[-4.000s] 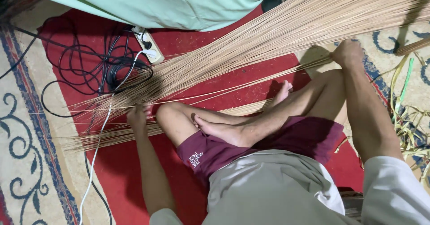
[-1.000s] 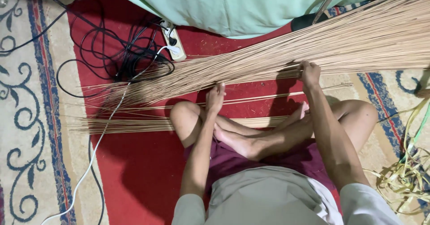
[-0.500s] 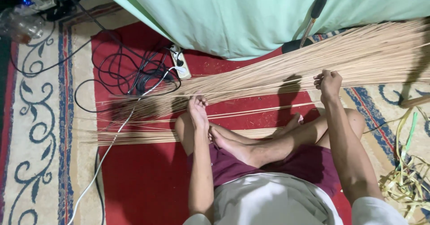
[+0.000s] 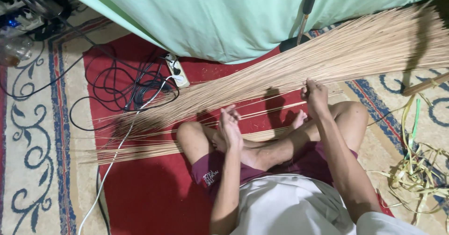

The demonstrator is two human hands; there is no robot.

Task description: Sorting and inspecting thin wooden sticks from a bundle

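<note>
The person sits cross-legged on a red rug (image 4: 145, 188), looking down at a long bundle of thin tan sticks (image 4: 299, 73) that lies slantwise across the floor in front of the knees, its thick end up at the right and its thin tips fanning out at the lower left; a second, flatter row of sticks (image 4: 140, 150) lies on the rug just beside the left knee. The right hand (image 4: 316, 94) rests at the near edge of the bundle, fingers curled together on a few sticks; how tightly it grips I cannot tell. The left hand (image 4: 230, 125) is raised above the left knee with its fingers loosely apart, touching or just above the loose sticks; it clamps nothing that shows. Beyond the bundle hangs a pale green cloth (image 4: 234, 15); a white power strip (image 4: 177, 72) and a tangle of black cables (image 4: 121, 85) lie on the rug to the left; yellow-green strips (image 4: 416, 169) lie in a heap at the right.
</note>
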